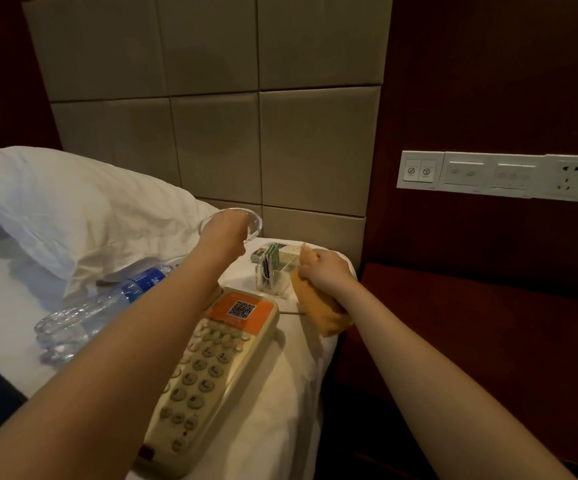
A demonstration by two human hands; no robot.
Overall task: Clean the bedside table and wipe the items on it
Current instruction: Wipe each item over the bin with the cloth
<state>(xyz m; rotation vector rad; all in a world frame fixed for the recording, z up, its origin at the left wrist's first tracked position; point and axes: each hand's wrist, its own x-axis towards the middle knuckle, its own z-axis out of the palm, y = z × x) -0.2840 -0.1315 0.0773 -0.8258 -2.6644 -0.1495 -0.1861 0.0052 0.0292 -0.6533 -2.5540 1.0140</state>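
My left hand [226, 233] holds a clear glass dish [254, 225] above the bed's far corner, near the headboard. My right hand [322, 268] grips an orange cloth [325, 313] that hangs down over the bed's right edge. On the white sheet lie a beige telephone [211, 375] with an orange label, a clear acrylic holder [275, 275] with small cards, a white remote [280, 249] behind it, and clear water bottles [107, 306] on their sides. The dark wooden bedside table [471, 323] stands to the right, its top bare.
A white pillow [72, 209] lies at the left by the padded beige headboard [263, 133]. A white switch and socket panel [498, 176] is on the dark wall above the table. A thin cord [289, 311] runs from the telephone toward the cloth.
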